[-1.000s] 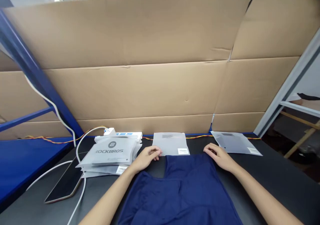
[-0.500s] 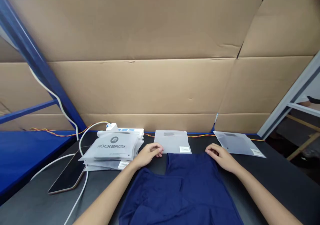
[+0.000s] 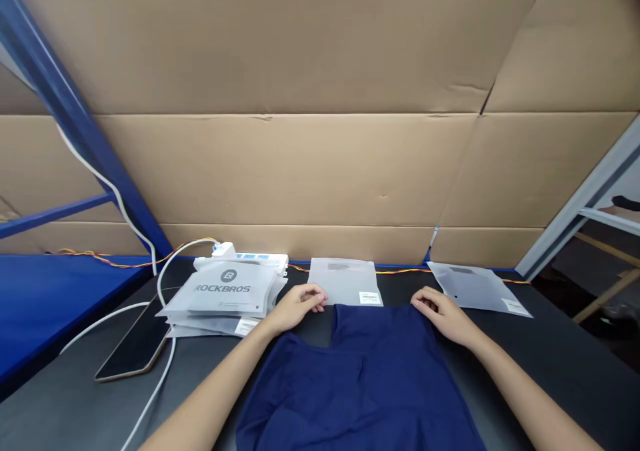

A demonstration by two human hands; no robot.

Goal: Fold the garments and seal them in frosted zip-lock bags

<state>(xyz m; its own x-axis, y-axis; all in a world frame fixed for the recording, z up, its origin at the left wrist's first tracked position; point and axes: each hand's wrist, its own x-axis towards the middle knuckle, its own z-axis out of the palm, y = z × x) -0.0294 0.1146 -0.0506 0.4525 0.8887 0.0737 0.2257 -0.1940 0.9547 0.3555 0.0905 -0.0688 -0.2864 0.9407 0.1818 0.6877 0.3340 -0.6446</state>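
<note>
Far left of the navy garment [image 3: 375, 384], we see a blue surface [image 3: 60, 297] and, rising beside it, a slanting blue post [image 3: 90, 124]. Nearer the garment, yet well apart from it, we have a dark-screened device [image 3: 135, 344] lying flat, with a white cable [image 3: 155, 394] looping past it. Between the device and the garment, toward the back, sits our stack of frosted bags [image 3: 220, 299], the top one printed ROCKBROS; a white power strip [image 3: 275, 260] shows just behind the stack. Just off the garment's upper left corner, our left hand [image 3: 295, 306] rests with its fingers curled in; it appears apart from the cloth, and we cannot tell whether anything is pinched inside it. Beyond the garment's top edge, a labelled bag [image 3: 343, 281] lies flat. The garment itself spreads before us on the black tabletop [image 3: 545, 351], its lower part running out of view. At its upper right corner, our right hand [image 3: 443, 313] touches the cloth with bent fingers; whether they grasp the edge or only rest on it, we cannot tell. Beyond and to the right of the garment, we find a second bag [image 3: 475, 289] lying at an angle. Farthest right of the garment stands a grey post [image 3: 575, 204].
</note>
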